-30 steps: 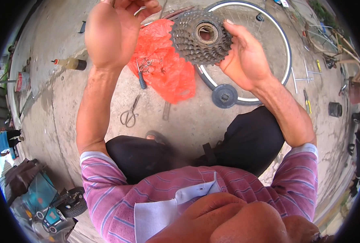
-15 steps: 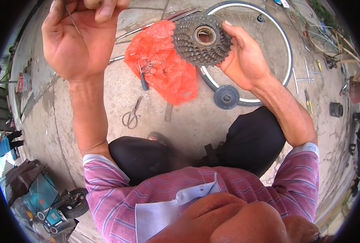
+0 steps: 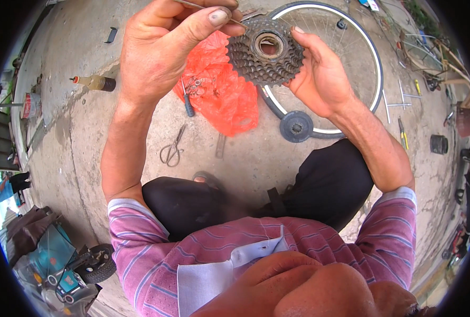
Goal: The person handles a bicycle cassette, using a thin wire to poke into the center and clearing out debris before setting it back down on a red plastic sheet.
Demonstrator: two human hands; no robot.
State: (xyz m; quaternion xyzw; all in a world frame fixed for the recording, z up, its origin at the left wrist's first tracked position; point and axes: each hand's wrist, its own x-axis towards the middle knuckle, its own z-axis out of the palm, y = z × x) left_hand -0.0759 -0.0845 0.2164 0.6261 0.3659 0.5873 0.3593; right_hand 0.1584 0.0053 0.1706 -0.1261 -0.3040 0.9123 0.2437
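Note:
My right hand (image 3: 322, 76) grips a dark, greasy bicycle freewheel (image 3: 253, 66) by its right edge, thumb on the front face. It is held up with its toothed rings and open centre facing me. A thin metal wire (image 3: 191, 4) is pinched between the thumb and fingers of my left hand (image 3: 161, 63). The wire's lower end comes out past the thumb and lies at the freewheel's upper left edge; whether it touches the teeth I cannot tell. Behind the hands, a red plastic bag (image 3: 224, 103) lies on the ground with small metal parts and a screwdriver (image 3: 187, 100) on it.
Beyond the freewheel lies a spoked wheel (image 3: 376, 68), with a dark round disc (image 3: 296, 127) at its rim. Scissors (image 3: 171, 150) rest before my knees. At left are a bottle (image 3: 95, 82) and a parked vehicle (image 3: 68, 269); at right, pliers (image 3: 402, 133) and a black cylinder (image 3: 439, 143).
My left hand has swung right and turned, bringing the wire to the freewheel's edge. The bottle at left has come into sight. My right hand and the freewheel have hardly moved.

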